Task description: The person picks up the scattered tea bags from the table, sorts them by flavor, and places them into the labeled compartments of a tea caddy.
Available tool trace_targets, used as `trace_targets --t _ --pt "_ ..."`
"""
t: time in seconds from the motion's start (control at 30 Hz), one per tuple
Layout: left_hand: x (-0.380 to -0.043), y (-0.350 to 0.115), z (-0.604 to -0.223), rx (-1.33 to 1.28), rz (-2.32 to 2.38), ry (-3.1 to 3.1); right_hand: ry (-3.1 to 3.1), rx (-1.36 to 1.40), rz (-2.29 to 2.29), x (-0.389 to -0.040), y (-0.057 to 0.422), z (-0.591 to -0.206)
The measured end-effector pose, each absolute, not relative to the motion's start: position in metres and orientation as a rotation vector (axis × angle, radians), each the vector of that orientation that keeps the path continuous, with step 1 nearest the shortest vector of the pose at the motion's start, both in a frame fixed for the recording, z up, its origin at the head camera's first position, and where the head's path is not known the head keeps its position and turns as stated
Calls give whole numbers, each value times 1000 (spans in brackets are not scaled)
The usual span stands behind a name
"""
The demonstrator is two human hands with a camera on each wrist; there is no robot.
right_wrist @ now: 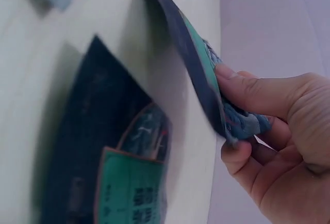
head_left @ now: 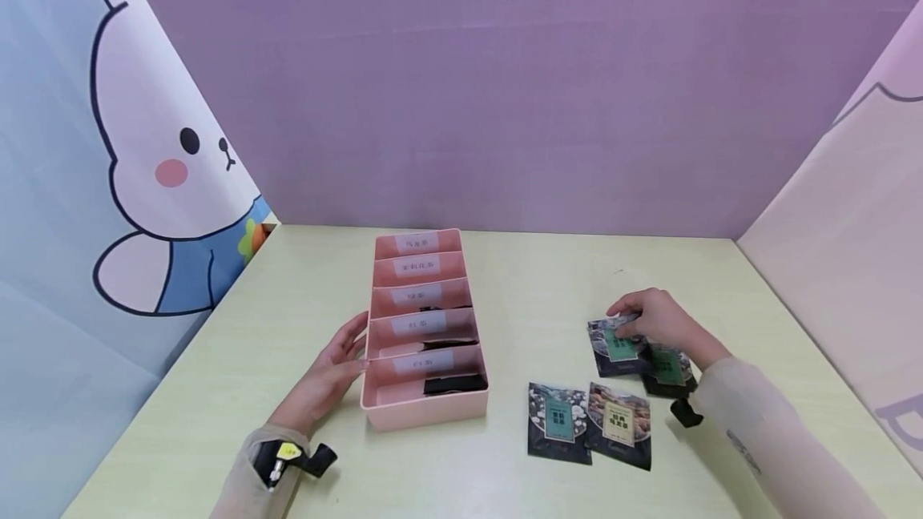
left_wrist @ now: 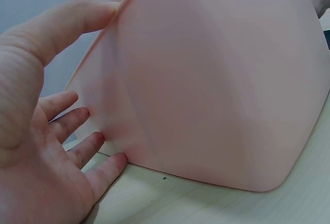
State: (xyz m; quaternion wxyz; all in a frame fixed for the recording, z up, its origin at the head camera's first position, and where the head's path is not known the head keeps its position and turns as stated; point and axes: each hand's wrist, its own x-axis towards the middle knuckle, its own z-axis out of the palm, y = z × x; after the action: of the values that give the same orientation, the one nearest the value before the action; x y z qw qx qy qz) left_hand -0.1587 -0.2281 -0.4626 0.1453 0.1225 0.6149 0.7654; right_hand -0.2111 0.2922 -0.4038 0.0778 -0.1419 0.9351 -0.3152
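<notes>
A pink divided box point(head_left: 425, 416) with labelled compartments stands left of centre on the table. My left hand point(head_left: 324, 381) rests against its left side, thumb at the rim and fingertips touching the wall in the left wrist view. My right hand point(head_left: 662, 320) pinches a dark tea sachet with a green label point(head_left: 618, 352) by its top edge. In the right wrist view this sachet point(right_wrist: 198, 67) is tilted up off the table. Partly beneath it in the head view lies another green-labelled sachet point(head_left: 669, 368).
Nearer me lie a teal-labelled sachet point(head_left: 558, 423) and a yellow-labelled sachet point(head_left: 620, 427), their edges meeting. Dark packets point(head_left: 454, 384) lie in the box's nearer compartments. A purple backdrop point(head_left: 505, 102) rises behind the table point(head_left: 541, 287), with printed cloths at both sides.
</notes>
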Motion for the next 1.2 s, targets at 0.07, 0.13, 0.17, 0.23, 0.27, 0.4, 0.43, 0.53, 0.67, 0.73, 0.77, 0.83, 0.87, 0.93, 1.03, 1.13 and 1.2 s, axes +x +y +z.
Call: trace_targets --t 0.07,0.13,0.17,0.23,0.27,0.4,0.43,0.53,0.67,0.73,0.77,0.83,0.87,0.93,1.03,1.13,1.2 --pt "-159 -228 -462 361 2203 1771 2796 -436 -966 -212 292 -400" --pt "-159 -228 -462 364 2202 1770 2784 -438 -987 -213 291 -398" --pt "-159 -228 -462 363 2201 1770 2776 -440 -997 -213 291 -396" --pt "-158 -228 -461 362 2198 1771 2762 -441 -1015 -215 291 -393" --pt "-158 -228 -461 362 2198 1772 2757 -438 -1020 -215 290 -391" --pt "-157 -228 -460 361 2199 1774 2732 -442 -1054 -218 288 -384" --pt "-157 -228 -460 356 2195 1777 2728 -445 -1065 -219 287 -382" --pt "-156 -227 -459 332 2177 1793 2717 -456 -1091 -220 283 -375" --pt "-156 -227 -458 303 2158 1808 2703 -463 -1119 -221 278 -368" --pt "-156 -227 -458 304 2162 1802 2697 -464 -1126 -222 275 -365" --pt "-156 -228 -458 305 2160 1805 2694 -464 -1129 -223 274 -364" --pt "-156 -228 -458 314 2166 1798 2692 -465 -1133 -224 270 -361" --pt "-156 -228 -458 316 2167 1795 2695 -467 -1131 -224 269 -360" --pt "-157 -228 -458 327 2171 1789 2701 -472 -1129 -225 265 -357" --pt "-157 -229 -459 346 2184 1774 2713 -489 -1124 -227 260 -353" --pt "-157 -228 -459 349 2188 1772 2721 -508 -1125 -228 257 -351" --pt "-157 -228 -459 344 2186 1775 2726 -518 -1135 -229 254 -350"
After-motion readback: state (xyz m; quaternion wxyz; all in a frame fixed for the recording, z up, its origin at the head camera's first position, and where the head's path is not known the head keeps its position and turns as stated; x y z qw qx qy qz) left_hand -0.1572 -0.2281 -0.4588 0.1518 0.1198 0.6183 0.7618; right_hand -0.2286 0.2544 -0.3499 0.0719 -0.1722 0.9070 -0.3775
